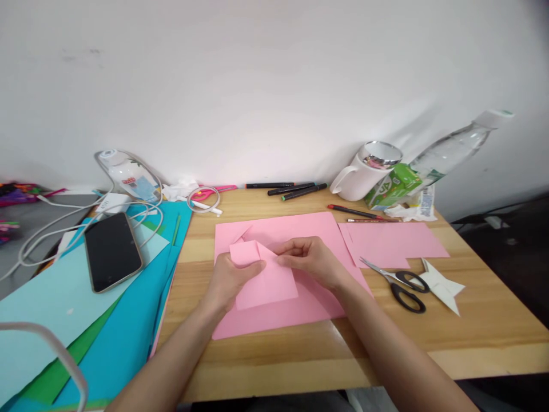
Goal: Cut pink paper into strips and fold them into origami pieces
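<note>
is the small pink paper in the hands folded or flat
Folded: the small pink paper has a flap turned over at its top, pinched by the left hand and right hand.

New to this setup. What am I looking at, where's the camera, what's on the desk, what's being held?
One picture, from a camera worn on a person's head, looking down at their own bare hands; no machine is involved. The left hand and right hand both pinch a small pink paper piece, partly folded, over a larger pink sheet on a wooden desk. To the right lie scissors and a white folded paper star. To the left, a phone rests on blue and green sheets.
</note>
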Available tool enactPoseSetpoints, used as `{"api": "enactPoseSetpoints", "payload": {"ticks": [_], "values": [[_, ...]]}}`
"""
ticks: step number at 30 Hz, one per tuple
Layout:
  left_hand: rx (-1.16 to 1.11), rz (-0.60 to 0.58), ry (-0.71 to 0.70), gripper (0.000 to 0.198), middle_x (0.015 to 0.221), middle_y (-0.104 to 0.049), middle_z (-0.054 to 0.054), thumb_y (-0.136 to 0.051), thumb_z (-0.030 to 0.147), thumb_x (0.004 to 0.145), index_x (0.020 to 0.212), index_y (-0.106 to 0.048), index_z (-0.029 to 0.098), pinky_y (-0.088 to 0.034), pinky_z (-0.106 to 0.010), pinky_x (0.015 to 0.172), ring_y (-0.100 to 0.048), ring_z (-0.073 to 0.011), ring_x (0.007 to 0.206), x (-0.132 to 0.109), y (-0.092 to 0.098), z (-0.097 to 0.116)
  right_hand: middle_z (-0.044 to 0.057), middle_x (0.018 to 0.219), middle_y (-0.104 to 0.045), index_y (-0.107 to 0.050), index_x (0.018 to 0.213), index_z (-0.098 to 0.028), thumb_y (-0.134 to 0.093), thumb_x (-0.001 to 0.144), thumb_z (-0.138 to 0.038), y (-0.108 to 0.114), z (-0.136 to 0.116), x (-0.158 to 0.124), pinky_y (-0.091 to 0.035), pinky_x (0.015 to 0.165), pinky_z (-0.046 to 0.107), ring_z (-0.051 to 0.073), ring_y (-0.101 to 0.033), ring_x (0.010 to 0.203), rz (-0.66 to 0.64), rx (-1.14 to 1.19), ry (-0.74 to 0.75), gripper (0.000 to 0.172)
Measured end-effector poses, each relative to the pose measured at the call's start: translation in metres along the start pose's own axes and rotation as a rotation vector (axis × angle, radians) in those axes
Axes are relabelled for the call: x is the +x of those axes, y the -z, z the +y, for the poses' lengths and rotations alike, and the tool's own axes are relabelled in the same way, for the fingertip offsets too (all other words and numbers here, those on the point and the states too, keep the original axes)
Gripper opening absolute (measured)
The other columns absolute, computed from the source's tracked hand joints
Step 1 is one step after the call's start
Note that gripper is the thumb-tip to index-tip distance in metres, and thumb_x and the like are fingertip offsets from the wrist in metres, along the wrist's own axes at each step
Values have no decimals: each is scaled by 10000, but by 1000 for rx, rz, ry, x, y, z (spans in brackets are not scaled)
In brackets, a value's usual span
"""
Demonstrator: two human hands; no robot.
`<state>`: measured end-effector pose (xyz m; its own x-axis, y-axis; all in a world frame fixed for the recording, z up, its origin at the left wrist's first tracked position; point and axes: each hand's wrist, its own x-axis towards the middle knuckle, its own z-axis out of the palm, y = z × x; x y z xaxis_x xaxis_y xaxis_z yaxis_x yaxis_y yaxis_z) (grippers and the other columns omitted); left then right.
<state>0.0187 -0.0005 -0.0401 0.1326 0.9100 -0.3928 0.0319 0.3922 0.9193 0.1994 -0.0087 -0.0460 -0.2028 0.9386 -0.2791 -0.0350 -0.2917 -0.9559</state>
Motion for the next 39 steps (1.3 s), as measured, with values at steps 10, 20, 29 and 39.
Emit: {"api": "enactPoseSetpoints", "payload": {"ticks": [10,20,29,39], "values": [[4,18,-5,231,729,-718,-37,-762,238,554,748,-693,133,-515,-248,548,-648,-182,639,1,1,-1,55,776,-714,-712,838,-160,-755,617,-306,6,0,0,-473,627,274,163,-628,679,-10,-7,-64,269],[281,-85,-156,173,682,-702,-40,-708,232,598,734,-710,124,-468,-232,523,-625,-175,607,-4,-1,3,38,824,-677,-695,840,-149,-718,666,-281,-5,-1,0,-448,681,278,145,-592,726,-123,-10,92,220],[354,-145,-146,152,679,-684,-23,-673,235,629,736,-681,126,-444,-219,517,-599,-151,594,-5,-3,1,2,660,-628,-672,677,-141,-730,635,-343,-8,2,2,-422,610,270,121,-539,616,-67,23,67,214],[352,-156,-101,145,650,-666,-18,-678,237,627,717,-660,126,-428,-219,492,-580,-140,570,-6,-2,0,-12,641,-562,-593,614,-144,-680,681,-362,-13,-4,0,-363,582,249,102,-466,601,-60,-2,71,245]]}}
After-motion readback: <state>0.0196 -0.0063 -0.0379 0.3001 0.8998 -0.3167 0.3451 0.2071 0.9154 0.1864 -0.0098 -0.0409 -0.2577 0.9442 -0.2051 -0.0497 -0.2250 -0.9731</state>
